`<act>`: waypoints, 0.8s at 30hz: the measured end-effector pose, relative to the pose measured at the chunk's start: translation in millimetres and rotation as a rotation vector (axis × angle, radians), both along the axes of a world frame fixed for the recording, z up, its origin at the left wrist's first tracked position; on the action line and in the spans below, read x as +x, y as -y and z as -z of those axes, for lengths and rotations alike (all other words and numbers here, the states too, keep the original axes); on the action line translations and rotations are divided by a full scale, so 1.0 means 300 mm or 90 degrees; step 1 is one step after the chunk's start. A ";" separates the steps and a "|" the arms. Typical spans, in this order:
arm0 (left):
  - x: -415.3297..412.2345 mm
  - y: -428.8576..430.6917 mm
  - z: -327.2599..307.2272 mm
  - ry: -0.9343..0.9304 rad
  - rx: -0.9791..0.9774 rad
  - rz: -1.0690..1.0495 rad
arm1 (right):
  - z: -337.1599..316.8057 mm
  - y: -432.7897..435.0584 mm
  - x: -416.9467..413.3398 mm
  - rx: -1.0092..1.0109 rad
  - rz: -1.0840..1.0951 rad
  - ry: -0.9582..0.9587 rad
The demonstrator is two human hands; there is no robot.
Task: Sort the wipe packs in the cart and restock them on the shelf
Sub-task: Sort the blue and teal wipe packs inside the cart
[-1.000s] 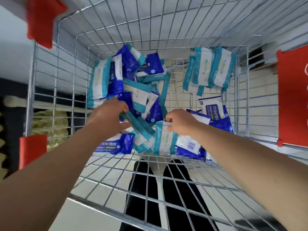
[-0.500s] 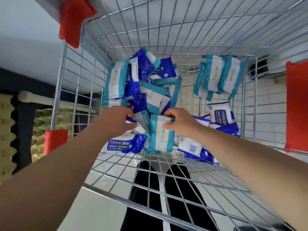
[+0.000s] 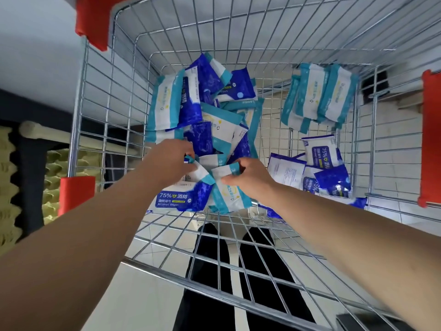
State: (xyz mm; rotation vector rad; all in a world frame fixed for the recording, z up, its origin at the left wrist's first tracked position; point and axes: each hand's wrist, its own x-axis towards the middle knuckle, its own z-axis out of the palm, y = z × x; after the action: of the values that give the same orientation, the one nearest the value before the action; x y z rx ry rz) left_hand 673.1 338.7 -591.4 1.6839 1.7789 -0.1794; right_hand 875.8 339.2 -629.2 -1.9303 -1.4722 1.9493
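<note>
Both my hands reach into a wire cart point(image 3: 114, 130). My right hand point(image 3: 248, 177) grips a teal-and-white wipe pack point(image 3: 229, 199) by its top edge, above the cart floor. My left hand point(image 3: 169, 161) pinches the corner of another teal-and-white pack point(image 3: 198, 173) in the mixed heap point(image 3: 202, 111) of dark-blue and teal packs. A dark-blue "75% Alcohol Wipes" pack point(image 3: 181, 197) lies just below my left hand. A sorted group of teal packs point(image 3: 317, 96) leans at the far right, and dark-blue packs point(image 3: 322, 173) lie in the right corner.
Red plastic bumpers sit on the cart corners: upper left point(image 3: 93, 20), lower left point(image 3: 76, 194), right point(image 3: 432, 137). The near wire wall point(image 3: 214, 271) crosses below my arms; my dark trousers point(image 3: 238, 283) show through it. Yellowish egg trays point(image 3: 9, 187) stack at left.
Both hands have come closer together over the front of the heap. My right hand has lifted its teal pack slightly, and my left hand has shifted onto a teal pack's corner.
</note>
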 end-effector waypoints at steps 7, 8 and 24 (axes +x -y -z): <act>0.012 -0.010 -0.051 -0.048 0.006 -0.037 | -0.043 -0.027 0.005 -0.041 -0.031 -0.072; 0.013 -0.019 -0.067 -0.051 0.007 -0.056 | -0.054 -0.045 0.011 -0.054 -0.026 -0.089; 0.222 -0.321 -0.222 0.118 0.159 -0.244 | -0.240 -0.360 0.293 -0.059 0.224 -0.167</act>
State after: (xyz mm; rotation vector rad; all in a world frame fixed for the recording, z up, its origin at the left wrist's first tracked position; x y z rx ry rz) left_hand 739.7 435.0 -524.9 1.4294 1.9996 0.3692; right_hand 963.5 447.2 -557.1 -1.7355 -0.9216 2.0343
